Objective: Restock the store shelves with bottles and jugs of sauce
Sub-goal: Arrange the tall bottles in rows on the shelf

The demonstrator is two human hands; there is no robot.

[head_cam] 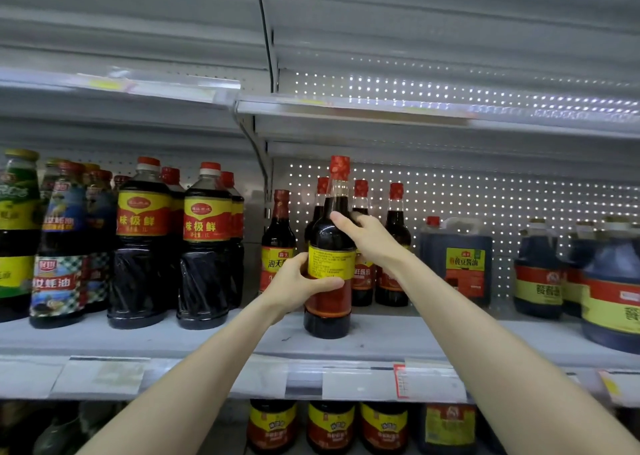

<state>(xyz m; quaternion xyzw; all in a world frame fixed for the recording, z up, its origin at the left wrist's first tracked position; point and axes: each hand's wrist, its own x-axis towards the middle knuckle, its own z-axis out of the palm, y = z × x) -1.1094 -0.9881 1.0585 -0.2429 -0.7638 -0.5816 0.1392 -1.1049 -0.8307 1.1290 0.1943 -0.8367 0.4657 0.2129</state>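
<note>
Head view: sauce bottle (327, 310) upright on shelf (207, 342); left hand (294, 285) grips label, right hand (367, 237) grips shoulder.

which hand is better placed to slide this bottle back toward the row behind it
Probably the left hand: it wraps the bottle at its label, low on the body, thumb across the front. The right hand only holds the shoulder, higher up, likelier to tip it.

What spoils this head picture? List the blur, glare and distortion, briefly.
Head view: motion blur smears the upper shelf edge and the panels above it; head view: bright dots glare across the pegboard; head view: the wide-angle lens bows the shelf lines; head view: the held bottle is fairly sharp, the price tags below it washed out.
</note>
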